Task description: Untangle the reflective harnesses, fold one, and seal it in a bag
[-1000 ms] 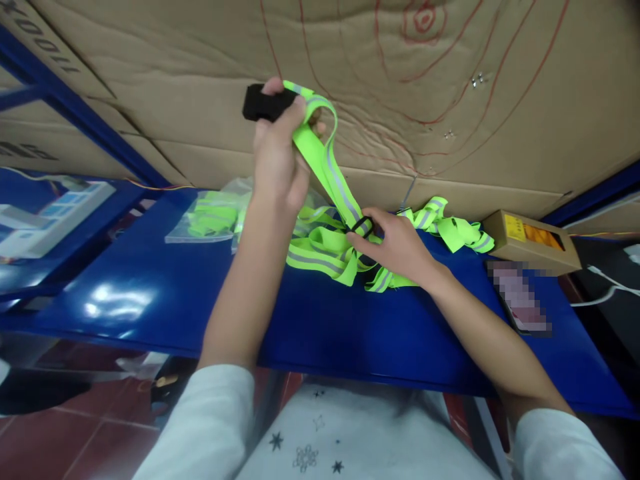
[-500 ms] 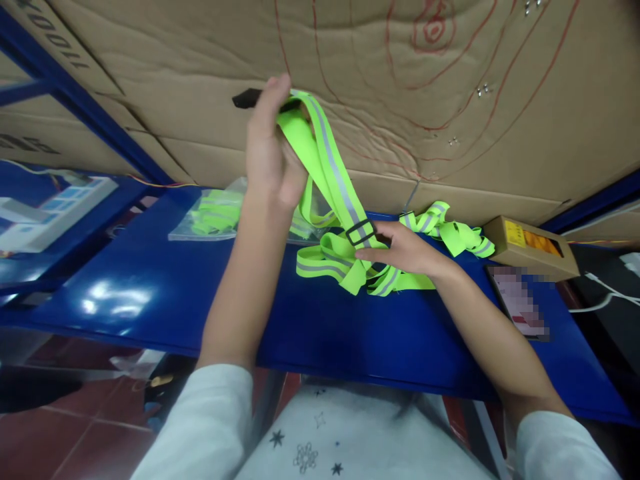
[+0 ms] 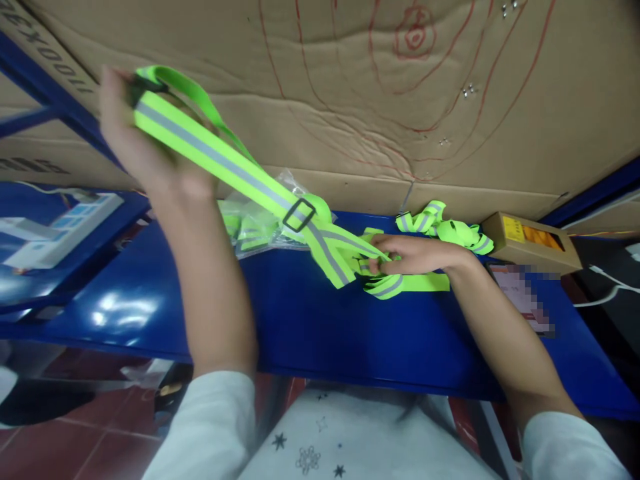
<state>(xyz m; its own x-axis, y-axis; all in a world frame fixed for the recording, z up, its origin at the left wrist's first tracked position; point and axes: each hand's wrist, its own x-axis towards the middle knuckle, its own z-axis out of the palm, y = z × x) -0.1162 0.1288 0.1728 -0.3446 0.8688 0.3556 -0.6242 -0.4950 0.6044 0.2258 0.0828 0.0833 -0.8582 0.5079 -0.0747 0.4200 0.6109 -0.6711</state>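
Observation:
A neon yellow-green reflective strap (image 3: 220, 159) with a grey stripe stretches slantwise between my hands. My left hand (image 3: 150, 143), raised at the left and blurred, is closed around its upper end beside a black buckle (image 3: 147, 87). A black slide adjuster (image 3: 299, 215) sits partway along the strap. My right hand (image 3: 413, 255) pinches the strap's lower part, low over the blue table. Loose folds of strap (image 3: 385, 285) lie under and beside that hand. My right fingertips are partly covered by the webbing.
Clear plastic bags with green straps (image 3: 257, 230) lie behind the strap. Another bundled strap (image 3: 445, 227) rests at the back right, near a small cardboard box (image 3: 533, 243) and a phone-like device (image 3: 520, 293). A cardboard panel (image 3: 320, 87) stands behind the blue table (image 3: 320, 327).
My left hand has moved left, pulling the strap out longer, and the slide adjuster went left with it. My right hand has let go near the adjuster and now grips lower webbing.

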